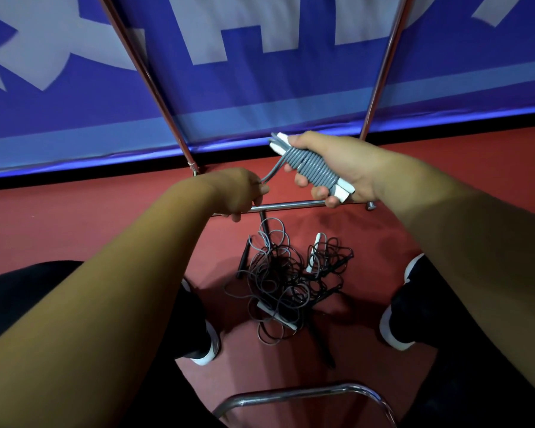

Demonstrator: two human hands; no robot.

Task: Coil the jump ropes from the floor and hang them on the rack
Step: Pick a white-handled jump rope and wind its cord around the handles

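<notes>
Red floor (59, 217), near centre: tangled ropes (284, 282), limp, light. Grey coiled rope (314, 168), far centre: right hand (346, 168) clamped round its stiff handles. The left hand (238, 193) apparently pinches the springy tail.

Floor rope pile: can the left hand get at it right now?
Likely not yet: left hand pinches the loose end of the gray rope that the right hand holds wound. Otherwise the pile lies uncovered below.

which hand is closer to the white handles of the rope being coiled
Right. The right hand grips the white handles themselves, wrapped in grey rope; the left hand sits apart, lower left, pinching the rope's loose tail.
</notes>
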